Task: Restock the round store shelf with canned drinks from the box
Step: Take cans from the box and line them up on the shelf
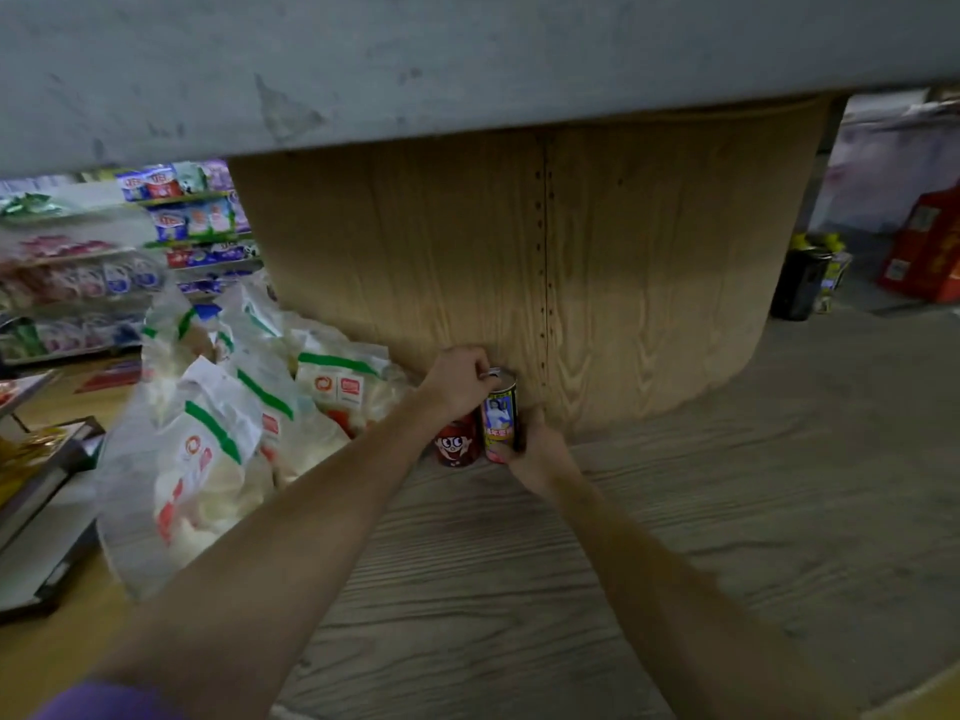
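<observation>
Two cans stand side by side on the round shelf's grey wood-grain deck [519,563], against its curved wooden core [519,262]. The red can [456,445] carries a cartoon face. The dark can [500,414] to its right has a picture label. My left hand [457,380] reaches over the red can, and its fingers curl onto the dark can's top rim. My right hand [535,449] grips the dark can low on its right side. The box is not in view.
Several clear bags of white snacks [228,433] are piled on the deck left of the cans. The grey upper tier [415,70] overhangs the whole scene. Stocked aisle shelves [104,272] stand at far left. Red cartons [930,252] sit on the floor at far right.
</observation>
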A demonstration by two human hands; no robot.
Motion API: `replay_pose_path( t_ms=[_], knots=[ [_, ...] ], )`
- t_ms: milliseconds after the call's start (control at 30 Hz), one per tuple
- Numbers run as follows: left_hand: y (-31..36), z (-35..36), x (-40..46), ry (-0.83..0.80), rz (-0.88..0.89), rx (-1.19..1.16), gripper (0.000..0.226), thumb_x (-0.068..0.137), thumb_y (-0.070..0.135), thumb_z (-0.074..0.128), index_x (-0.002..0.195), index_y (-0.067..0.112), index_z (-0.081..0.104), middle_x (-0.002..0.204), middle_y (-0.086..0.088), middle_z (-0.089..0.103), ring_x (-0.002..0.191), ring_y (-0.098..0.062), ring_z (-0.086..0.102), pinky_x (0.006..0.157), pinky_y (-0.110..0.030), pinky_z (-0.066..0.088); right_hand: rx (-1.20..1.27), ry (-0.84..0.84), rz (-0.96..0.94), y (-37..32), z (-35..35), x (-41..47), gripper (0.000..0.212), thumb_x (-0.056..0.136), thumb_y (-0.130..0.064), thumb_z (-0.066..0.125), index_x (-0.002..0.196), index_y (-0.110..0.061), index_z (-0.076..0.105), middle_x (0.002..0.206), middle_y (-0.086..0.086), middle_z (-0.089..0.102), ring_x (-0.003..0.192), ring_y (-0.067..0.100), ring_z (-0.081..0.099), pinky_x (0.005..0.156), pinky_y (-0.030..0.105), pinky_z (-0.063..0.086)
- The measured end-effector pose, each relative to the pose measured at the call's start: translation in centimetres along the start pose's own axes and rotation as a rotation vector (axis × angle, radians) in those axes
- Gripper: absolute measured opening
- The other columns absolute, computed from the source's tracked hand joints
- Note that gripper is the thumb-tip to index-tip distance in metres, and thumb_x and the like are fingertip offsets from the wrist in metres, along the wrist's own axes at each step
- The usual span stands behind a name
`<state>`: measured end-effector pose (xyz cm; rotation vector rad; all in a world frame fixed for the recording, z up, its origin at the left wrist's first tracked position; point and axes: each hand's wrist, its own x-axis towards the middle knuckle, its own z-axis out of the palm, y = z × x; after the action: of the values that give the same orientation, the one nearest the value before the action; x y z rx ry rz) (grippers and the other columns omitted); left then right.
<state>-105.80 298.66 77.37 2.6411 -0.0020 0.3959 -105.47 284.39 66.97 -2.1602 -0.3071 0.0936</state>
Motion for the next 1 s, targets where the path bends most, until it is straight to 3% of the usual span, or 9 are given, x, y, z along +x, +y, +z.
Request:
replay_pose_path(
  t_ms=[233,400,533,700,800,900,1000],
  knots=[
    [0.0,-0.2,-0.2,0.008,0.050,0.060,0.021,0.089,0.024,0.063,0.093,0.003,0.065,0.093,-0.015,0.067,0.089,-0.029,0.061,0.078,-0.037,0.049,-0.082,0.033,0.021,-0.9,0.9,0.2,0.050,0.085,-0.024,0.072,0.121,-0.007,0.042,0.115,0.019,0.063,0.107,0.037,0.060,0.082,0.038,0.049],
    [0.1,-0.7,-1.0,-0.018,0.043,0.029,0.028,0.090,0.031,0.062,0.095,0.004,0.065,0.095,-0.014,0.067,0.091,-0.028,0.061,0.080,-0.038,0.050,-0.094,0.056,0.064,-1.9,1.0,-0.5,0.056,0.085,-0.021,0.074,0.131,-0.006,0.045,0.123,0.015,0.062,0.115,0.031,0.058,0.081,0.026,0.040],
    [0.1,-1.1,-1.7,-0.050,0.035,-0.061,0.034,0.090,0.037,0.062,0.092,0.003,0.065,0.090,-0.014,0.067,0.087,-0.028,0.063,0.077,-0.040,0.052,-0.113,0.105,0.099,-3.0,1.1,-1.9,0.053,0.085,-0.027,0.072,0.129,-0.008,0.049,0.122,0.015,0.063,0.115,0.034,0.059,0.086,0.031,0.046],
    [0.1,-2.1,-3.2,-0.025,0.110,0.005,0.016,0.089,0.018,0.058,0.087,0.004,0.065,0.093,-0.017,0.068,0.090,-0.031,0.062,0.075,-0.036,0.046,-0.258,0.155,0.134,-3.6,-0.5,-5.0,0.047,0.090,-0.030,0.066,0.125,0.001,0.054,0.122,0.024,0.061,0.114,0.040,0.058,0.087,0.040,0.044],
    [0.4,-1.7,-4.9,-0.213,0.212,-0.052,0.016,0.088,0.016,0.061,0.074,0.009,0.059,0.074,-0.008,0.063,0.075,-0.025,0.059,0.062,-0.029,0.041,-0.289,0.166,0.183,-3.2,-1.6,-7.7,0.032,0.097,-0.017,0.052,0.122,0.001,0.060,0.123,0.023,0.062,0.117,0.038,0.057,0.092,0.038,0.040],
    [1.2,0.1,-7.2,-0.499,0.264,-0.158,0.020,0.093,0.017,0.059,0.075,0.009,0.058,0.064,-0.008,0.060,0.052,-0.022,0.057,0.042,-0.020,0.041,-0.289,0.304,0.243,-2.5,-2.4,-11.5,0.024,0.096,-0.020,0.050,0.107,-0.003,0.062,0.108,0.020,0.068,0.106,0.037,0.062,0.084,0.035,0.045],
    [3.1,3.0,-10.2,-0.617,0.331,-0.231,0.025,0.094,0.011,0.057,0.070,0.015,0.053,0.061,-0.011,0.057,0.047,-0.020,0.055,0.051,-0.026,0.047,-0.264,0.393,0.300,-1.8,-3.3,-16.4,0.019,0.094,-0.018,0.052,0.099,-0.006,0.065,0.104,0.020,0.069,0.102,0.037,0.062,0.079,0.035,0.046]
  ],
)
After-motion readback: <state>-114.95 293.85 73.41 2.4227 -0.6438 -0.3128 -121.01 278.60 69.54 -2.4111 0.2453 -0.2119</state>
